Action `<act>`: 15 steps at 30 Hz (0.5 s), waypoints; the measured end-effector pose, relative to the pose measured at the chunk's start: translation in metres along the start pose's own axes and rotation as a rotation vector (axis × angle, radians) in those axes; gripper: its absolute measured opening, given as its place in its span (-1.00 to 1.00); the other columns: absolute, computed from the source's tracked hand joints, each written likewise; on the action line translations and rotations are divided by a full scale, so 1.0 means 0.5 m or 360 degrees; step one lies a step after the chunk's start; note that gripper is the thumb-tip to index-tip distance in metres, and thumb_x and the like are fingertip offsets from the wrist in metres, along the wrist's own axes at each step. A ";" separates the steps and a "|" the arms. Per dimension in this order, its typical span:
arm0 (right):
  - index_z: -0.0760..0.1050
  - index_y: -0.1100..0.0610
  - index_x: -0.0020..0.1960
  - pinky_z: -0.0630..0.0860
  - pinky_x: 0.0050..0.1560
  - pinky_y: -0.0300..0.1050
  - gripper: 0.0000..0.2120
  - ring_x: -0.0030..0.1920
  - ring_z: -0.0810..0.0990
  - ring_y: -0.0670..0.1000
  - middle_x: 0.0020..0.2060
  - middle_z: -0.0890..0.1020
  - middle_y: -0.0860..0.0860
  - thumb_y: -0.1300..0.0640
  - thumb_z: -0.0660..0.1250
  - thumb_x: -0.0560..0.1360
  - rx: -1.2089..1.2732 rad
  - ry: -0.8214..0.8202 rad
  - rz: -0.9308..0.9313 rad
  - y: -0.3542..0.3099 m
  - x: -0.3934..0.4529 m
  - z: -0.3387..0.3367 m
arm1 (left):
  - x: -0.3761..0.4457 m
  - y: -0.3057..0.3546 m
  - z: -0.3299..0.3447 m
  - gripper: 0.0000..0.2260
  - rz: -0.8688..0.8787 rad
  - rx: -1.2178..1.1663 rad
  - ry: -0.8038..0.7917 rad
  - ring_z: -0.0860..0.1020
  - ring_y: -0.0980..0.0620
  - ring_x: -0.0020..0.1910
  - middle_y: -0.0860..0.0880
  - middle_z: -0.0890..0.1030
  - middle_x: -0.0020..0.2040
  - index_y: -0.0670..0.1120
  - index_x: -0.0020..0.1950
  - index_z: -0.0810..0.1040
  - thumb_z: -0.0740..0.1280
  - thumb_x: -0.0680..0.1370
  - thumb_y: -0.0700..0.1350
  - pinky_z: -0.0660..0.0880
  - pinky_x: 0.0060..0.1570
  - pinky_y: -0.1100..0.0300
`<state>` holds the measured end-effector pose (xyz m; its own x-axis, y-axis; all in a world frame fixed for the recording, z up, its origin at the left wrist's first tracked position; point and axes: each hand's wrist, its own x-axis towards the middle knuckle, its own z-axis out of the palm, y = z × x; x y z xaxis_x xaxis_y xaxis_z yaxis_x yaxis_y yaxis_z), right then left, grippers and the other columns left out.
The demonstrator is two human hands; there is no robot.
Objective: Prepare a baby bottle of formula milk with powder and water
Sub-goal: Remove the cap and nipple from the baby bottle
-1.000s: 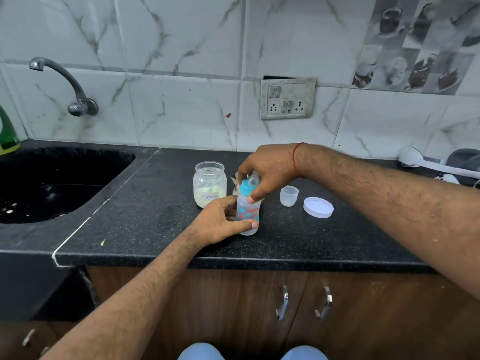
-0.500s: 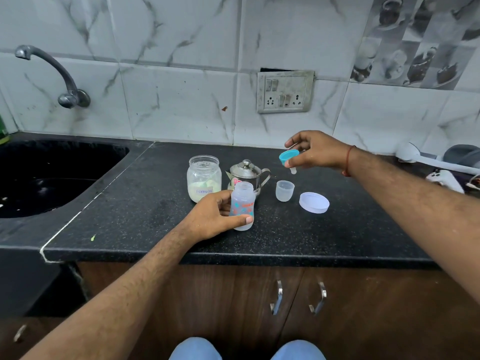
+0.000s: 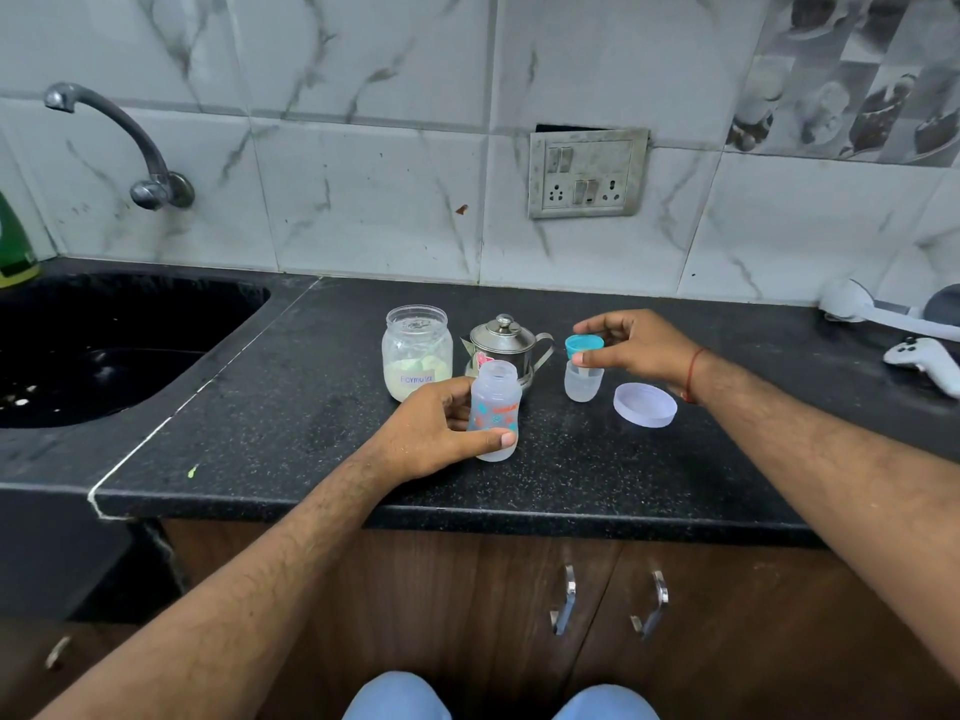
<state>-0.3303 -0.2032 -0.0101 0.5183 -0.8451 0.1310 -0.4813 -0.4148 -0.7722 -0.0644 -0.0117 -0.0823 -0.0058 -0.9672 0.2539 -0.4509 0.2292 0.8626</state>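
left hand [image 3: 436,433] grips the open bottle [image 3: 494,410] upright on the counter [image 3: 311,407]. right hand [image 3: 631,348] pinches the teal nipple ring [image 3: 584,346] over the clear cap [image 3: 583,379] below it — seat it squarely, then let go.

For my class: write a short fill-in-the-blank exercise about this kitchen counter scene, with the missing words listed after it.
1. The left hand steadies the open baby bottle on the ____.
2. The right hand holds the teal ____ over the small clear cup.
3. The formula jar stands with its lid ____.

Missing words: counter; teat cap; off
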 end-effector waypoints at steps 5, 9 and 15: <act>0.67 -0.13 0.23 0.56 0.43 0.11 -0.57 0.23 0.72 -0.02 0.19 0.75 -0.09 0.02 0.67 0.40 -0.0048 -0.0026 -0.0006 0.018 0.000 0.014 | 0.000 0.001 -0.001 -0.56 -0.0022 0.0017 0.0006 0.74 0.17 0.21 0.14 0.79 0.20 0.03 0.38 0.68 0.66 0.52 -0.01 0.63 0.31 0.22; 0.66 -0.13 0.19 0.56 0.43 0.16 -0.61 0.24 0.70 0.02 0.21 0.73 -0.07 0.06 0.66 0.42 -0.0106 -0.0035 0.0011 0.023 -0.004 0.019 | -0.002 0.003 0.001 -0.56 -0.0017 0.0009 0.0012 0.74 0.17 0.20 0.14 0.79 0.19 0.02 0.38 0.68 0.66 0.53 -0.03 0.62 0.28 0.26; 0.64 -0.09 0.25 0.59 0.40 0.13 -0.49 0.23 0.71 0.03 0.21 0.72 -0.05 0.03 0.71 0.35 -0.0135 -0.0042 0.0057 0.019 -0.013 0.018 | -0.005 0.008 0.003 -0.55 -0.0015 -0.0003 0.0034 0.74 0.21 0.17 0.14 0.79 0.17 0.00 0.39 0.67 0.66 0.53 -0.08 0.60 0.13 0.39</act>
<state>-0.3321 -0.1987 -0.0239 0.5177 -0.8511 0.0869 -0.5575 -0.4127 -0.7203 -0.0676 -0.0085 -0.0804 0.0174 -0.9668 0.2548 -0.4492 0.2201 0.8659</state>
